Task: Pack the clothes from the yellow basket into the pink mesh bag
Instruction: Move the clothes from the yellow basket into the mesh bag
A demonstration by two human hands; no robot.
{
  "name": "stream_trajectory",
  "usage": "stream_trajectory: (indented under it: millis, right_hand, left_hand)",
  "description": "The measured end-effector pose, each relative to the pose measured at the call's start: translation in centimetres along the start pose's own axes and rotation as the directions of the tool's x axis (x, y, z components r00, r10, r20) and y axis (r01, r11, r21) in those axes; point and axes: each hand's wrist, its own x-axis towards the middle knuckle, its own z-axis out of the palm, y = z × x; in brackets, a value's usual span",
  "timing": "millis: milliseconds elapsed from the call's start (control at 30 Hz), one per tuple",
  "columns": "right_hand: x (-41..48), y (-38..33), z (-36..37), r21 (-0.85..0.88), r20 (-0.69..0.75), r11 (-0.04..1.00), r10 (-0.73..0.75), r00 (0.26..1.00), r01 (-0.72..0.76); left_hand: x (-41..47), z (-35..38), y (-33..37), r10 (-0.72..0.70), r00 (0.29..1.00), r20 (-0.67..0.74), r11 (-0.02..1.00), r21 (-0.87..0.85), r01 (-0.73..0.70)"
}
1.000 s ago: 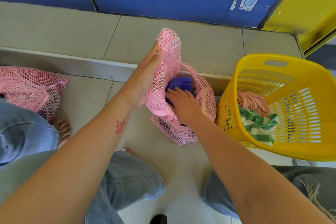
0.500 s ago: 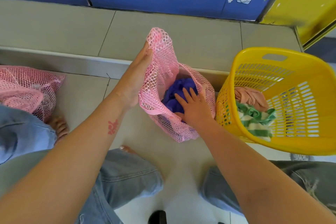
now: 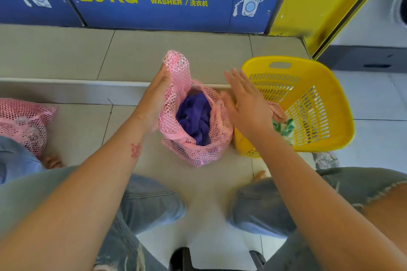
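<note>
The left hand gripped the raised edge of the pink mesh bag, holding its mouth open. Just right of that hand, inside the bag, lay a purple garment. The right hand hung with fingers straight and spread, holding nothing, between the bag and the yellow basket. Partly behind that hand, a peach cloth and a green striped cloth lay in the basket. The job looked partly done: one piece packed, at least two left to bring over.
</note>
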Motion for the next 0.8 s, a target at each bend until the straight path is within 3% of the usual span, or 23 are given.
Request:
stream_trajectory:
  millis: [100,200,333,433,567,667,800]
  right_hand:
    - [0.9,2.5,-2.4,-0.06,-0.007,0.99,0.13,0.992,-0.13]
    - [1.4,6.7,-2.8,-0.14,0.072,0.96,0.255,0.964,-0.243]
    - [1.2,11.3,-0.7,-0.333,0.293,0.878,0.444,0.847,-0.345]
    - [0.9,14.0,1.8,-0.463,0.456,0.833,0.517,0.725,-0.304]
    - [0.8,17.1,4.9,-0.458,0.646,0.877,0.441,0.623,-0.145]
    - [1.2,19.4,7.2,-0.564,0.696,0.825,0.501,0.515,-0.04]
    - [2.0,19.7,8.3,-0.558,0.766,0.83,0.512,0.389,0.008]
  left_hand:
    - [0.0,0.7,0.2,0.005,1.0,-0.013,1.0,0.026,-0.005]
    - [0.1,1.5,0.6,0.017,0.999,-0.044,1.0,0.01,-0.017]
    - [0.7,2.6,0.8,0.003,0.998,-0.065,1.0,0.017,-0.002]
    - [1.5,3.2,0.9,-0.007,0.999,-0.042,1.0,-0.011,0.006]
    - [2.5,4.8,1.1,-0.002,0.999,-0.045,0.998,-0.068,-0.001]
    - [3.6,5.5,0.6,-0.006,1.0,-0.014,0.996,-0.093,0.005]
    - [5.3,6.1,-0.4,-0.023,1.0,-0.019,0.991,-0.136,0.02]
